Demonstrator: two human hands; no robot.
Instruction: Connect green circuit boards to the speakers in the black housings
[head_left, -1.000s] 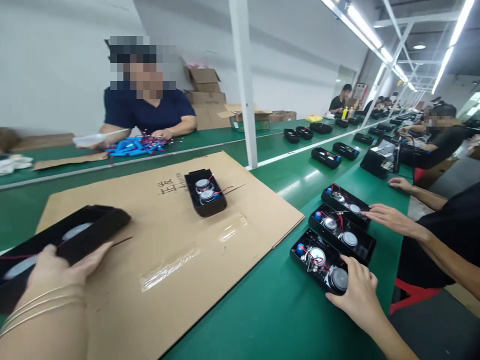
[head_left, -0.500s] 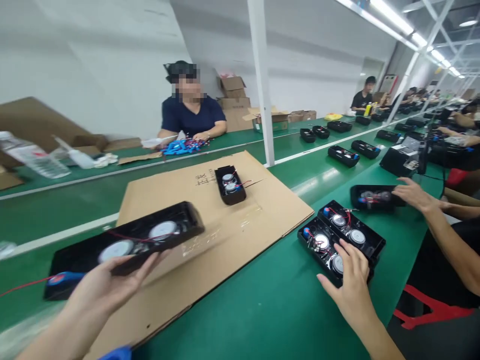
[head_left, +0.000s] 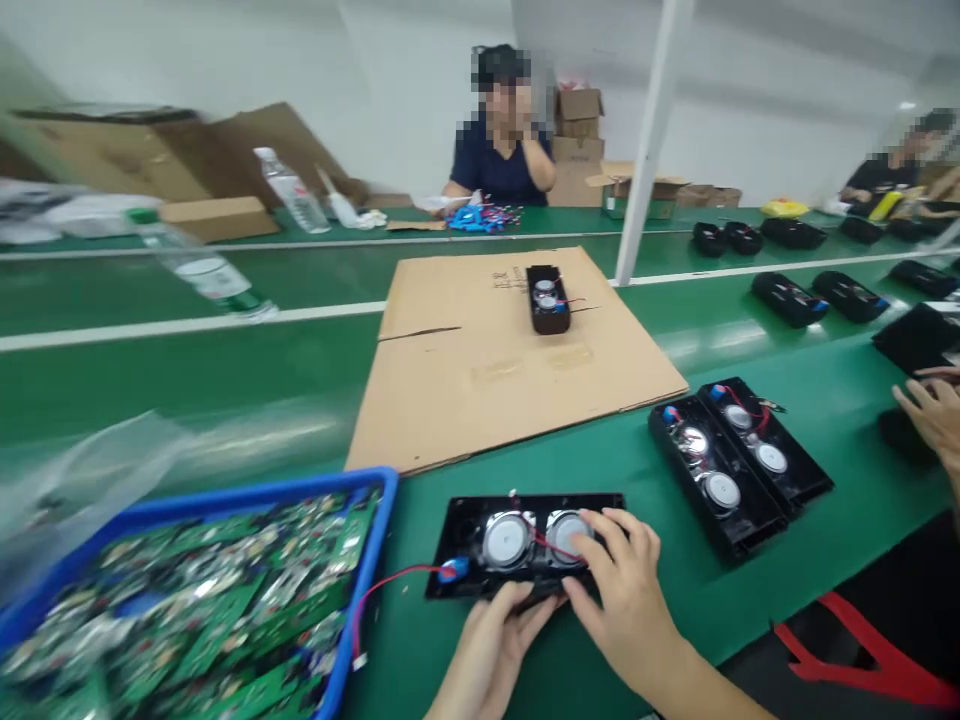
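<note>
A black speaker housing (head_left: 536, 580) with two round silver speaker drivers lies in front of me, long side toward me. My left hand (head_left: 499, 630) is closed on its near edge, thumb on top and fingers partly hidden beneath. My right hand (head_left: 626, 575) grips its right end, fingertips over the right driver and thumb at the near edge. A blue-wrapped part (head_left: 453, 570) sits in the left end, and a red wire (head_left: 367, 600) trails from it toward the tray. Two similar speaker housings (head_left: 724, 520) lie side by side to the right.
A blue tray (head_left: 386, 500) of green circuit boards stands at the left. Beyond lies a cardboard sheet (head_left: 450, 400) bearing another speaker housing (head_left: 550, 318). A water bottle (head_left: 206, 270) lies behind the tray. A co-worker (head_left: 502, 150) sits opposite; another person's hand (head_left: 934, 415) shows at right.
My left hand has brought the speaker housing from over the cardboard down to the green table before me. My right hand has left the paired housings and joined it. The view has swung left.
</note>
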